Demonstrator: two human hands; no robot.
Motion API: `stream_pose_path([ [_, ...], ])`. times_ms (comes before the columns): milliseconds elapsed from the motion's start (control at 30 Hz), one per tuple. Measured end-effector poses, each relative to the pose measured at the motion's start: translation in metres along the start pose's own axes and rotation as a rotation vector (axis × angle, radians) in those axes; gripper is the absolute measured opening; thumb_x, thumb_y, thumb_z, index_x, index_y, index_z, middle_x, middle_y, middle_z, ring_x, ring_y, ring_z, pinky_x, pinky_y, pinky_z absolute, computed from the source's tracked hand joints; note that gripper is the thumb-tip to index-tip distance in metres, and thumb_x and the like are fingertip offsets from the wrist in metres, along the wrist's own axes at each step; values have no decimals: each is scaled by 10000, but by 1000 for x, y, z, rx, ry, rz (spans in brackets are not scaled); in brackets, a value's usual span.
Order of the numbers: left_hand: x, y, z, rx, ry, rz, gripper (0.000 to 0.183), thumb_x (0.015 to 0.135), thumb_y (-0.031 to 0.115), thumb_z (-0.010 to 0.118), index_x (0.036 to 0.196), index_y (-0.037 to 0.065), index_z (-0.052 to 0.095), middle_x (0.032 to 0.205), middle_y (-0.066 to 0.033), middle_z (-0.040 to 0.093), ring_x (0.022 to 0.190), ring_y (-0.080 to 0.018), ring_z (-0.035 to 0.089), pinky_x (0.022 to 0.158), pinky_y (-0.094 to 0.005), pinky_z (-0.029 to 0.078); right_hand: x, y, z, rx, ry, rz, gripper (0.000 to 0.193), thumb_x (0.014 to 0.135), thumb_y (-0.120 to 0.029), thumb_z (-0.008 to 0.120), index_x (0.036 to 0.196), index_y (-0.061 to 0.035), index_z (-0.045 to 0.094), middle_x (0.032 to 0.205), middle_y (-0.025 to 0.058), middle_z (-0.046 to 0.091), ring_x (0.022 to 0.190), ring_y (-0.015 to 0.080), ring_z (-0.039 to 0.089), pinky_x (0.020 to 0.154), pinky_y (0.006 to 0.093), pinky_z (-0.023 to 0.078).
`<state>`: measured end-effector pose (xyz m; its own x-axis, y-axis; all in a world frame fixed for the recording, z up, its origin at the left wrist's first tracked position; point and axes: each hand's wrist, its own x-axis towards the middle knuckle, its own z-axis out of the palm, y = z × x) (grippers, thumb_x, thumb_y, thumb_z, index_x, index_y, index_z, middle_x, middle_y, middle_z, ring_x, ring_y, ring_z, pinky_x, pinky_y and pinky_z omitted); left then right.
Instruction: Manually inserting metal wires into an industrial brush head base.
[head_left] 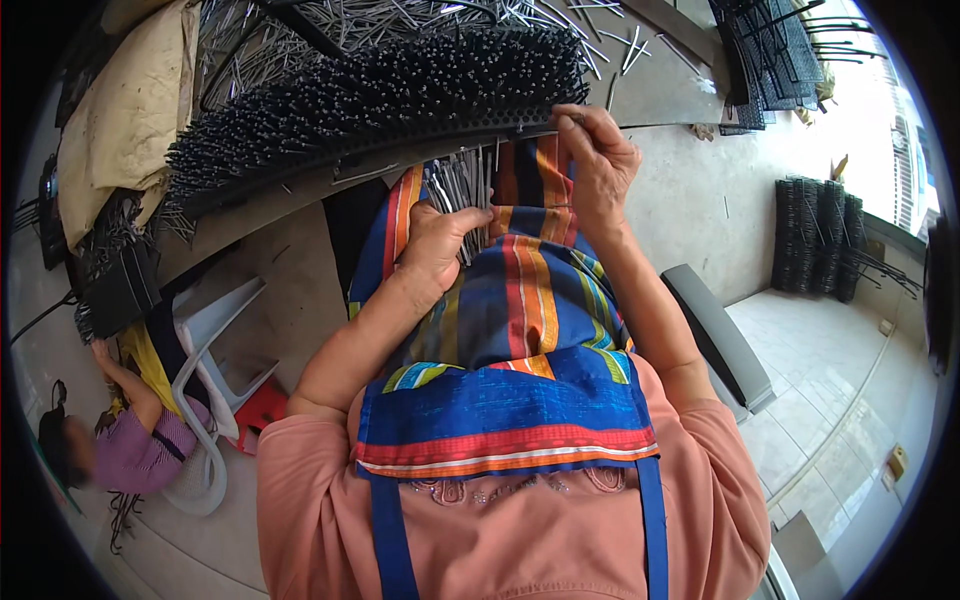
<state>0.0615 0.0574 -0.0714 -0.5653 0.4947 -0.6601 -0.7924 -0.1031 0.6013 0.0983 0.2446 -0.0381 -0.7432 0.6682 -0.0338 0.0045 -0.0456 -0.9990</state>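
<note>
My left hand is closed around a bundle of thin metal rods, held over my lap with the thumb lying across them. The striped apron covers my lap beneath. In front of me a long, dark perforated rack stands at the table's near edge, packed with upright black-tipped rods. At the rack's right end, where bare holes show, my right hand pinches with thumb and fingertips. Whatever lies between those fingertips is too small to make out.
Loose metal rods are heaped behind the rack. A tan sack sits at the left. Lower left, another person works near a white plastic chair. Black wire bundles and a grey padded seat are at the right.
</note>
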Motion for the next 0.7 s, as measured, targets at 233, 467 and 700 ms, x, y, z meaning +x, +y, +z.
stream_pose_path([
  [233, 1, 1, 1, -103, -26, -69, 143, 760, -81, 645, 899, -58, 671, 851, -166, 714, 705, -231, 698, 631, -350, 576, 24, 29, 15, -211, -44, -428, 119, 879, 21, 652, 967, -1, 729, 886, -7, 640, 636, 19, 492, 546, 174, 365],
  [467, 1, 1, 3, -155, -44, -110, 159, 771, -83, 635, 924, -63, 671, 852, -175, 711, 717, -242, 700, 644, -354, 580, 19, 25, 22, -104, -23, -248, 119, 869, 14, 664, 961, -8, 735, 855, -23, 647, 627, 17, 490, 531, 172, 357],
  [700, 5, -4, 1, -148, -38, -72, 189, 753, -108, 617, 928, -67, 674, 848, -183, 709, 709, -259, 705, 667, -363, 594, 25, 29, 32, -491, -78, -442, 160, 813, 26, 690, 958, -22, 737, 780, 12, 643, 619, 56, 535, 549, 212, 414],
])
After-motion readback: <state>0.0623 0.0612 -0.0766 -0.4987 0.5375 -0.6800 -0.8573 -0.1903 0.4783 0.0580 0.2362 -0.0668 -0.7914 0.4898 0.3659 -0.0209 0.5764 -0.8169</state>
